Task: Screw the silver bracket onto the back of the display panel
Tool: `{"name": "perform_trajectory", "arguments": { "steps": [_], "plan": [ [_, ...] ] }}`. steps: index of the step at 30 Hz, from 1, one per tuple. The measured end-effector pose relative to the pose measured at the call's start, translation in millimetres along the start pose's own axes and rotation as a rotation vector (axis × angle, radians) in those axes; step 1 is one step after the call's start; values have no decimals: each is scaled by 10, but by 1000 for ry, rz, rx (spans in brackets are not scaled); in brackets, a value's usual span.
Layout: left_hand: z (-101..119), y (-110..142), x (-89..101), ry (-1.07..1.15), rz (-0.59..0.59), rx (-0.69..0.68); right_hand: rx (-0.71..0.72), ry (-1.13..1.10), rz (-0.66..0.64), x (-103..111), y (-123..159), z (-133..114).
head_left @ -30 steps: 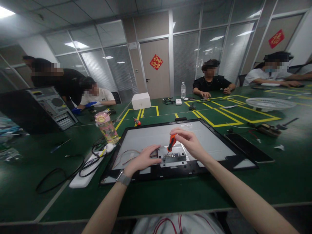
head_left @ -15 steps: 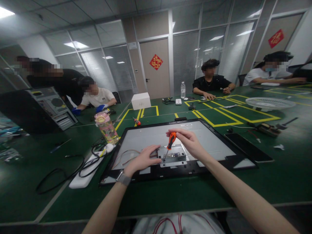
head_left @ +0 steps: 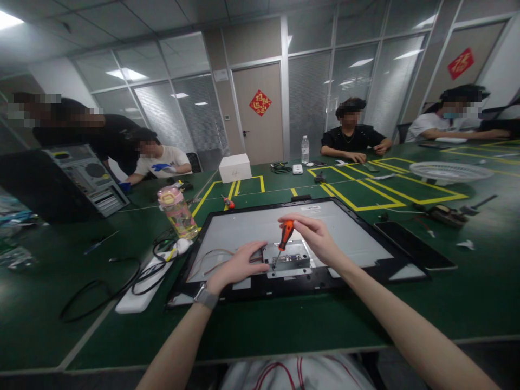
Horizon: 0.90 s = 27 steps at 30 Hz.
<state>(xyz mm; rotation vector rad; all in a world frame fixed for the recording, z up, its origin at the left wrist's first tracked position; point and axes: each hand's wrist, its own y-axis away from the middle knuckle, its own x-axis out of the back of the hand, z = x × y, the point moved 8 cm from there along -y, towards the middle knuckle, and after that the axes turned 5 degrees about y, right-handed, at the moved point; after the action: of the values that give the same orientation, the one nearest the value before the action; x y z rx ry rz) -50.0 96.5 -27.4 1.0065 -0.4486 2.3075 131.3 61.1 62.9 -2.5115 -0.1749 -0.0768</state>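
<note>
A flat display panel (head_left: 345, 230) with a black frame and grey metal back lies on the green table in front of me. Near its front edge sits a metal bracket (head_left: 298, 264) with a small circuit board in it. My right hand (head_left: 314, 233) grips the orange and black handle of a screwdriver (head_left: 286, 234), which leans slightly, its tip down at the bracket's left front corner. My left hand (head_left: 241, 264) rests on the panel with fingers spread, thumb and fingertips at the bracket's left side. Thin wires (head_left: 213, 260) run beside it.
Left of the panel stand a power strip (head_left: 138, 298) with black cables and a pink-lidded bottle (head_left: 176, 213). A black computer tower (head_left: 77, 181) is farther left. A dark phone-like slab (head_left: 414, 245) lies at the right. Other people sit across the table (head_left: 260, 330).
My hands and the screwdriver have barely moved. Across the table, a co-worker's blue-gloved hand has risen, and the person in black at the right has shifted a hand.
</note>
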Motion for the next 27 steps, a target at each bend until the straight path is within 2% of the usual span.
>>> {"name": "perform_trajectory", "arguments": {
  "steps": [3, 27],
  "plan": [
    [-6, 3, -2, 0, -4, 6, -25, -41, -22, -24, 7, -5],
    [33, 9, 7, 4, -9, 12, 13, -114, 39, 5, -8, 10]
  ]
}}
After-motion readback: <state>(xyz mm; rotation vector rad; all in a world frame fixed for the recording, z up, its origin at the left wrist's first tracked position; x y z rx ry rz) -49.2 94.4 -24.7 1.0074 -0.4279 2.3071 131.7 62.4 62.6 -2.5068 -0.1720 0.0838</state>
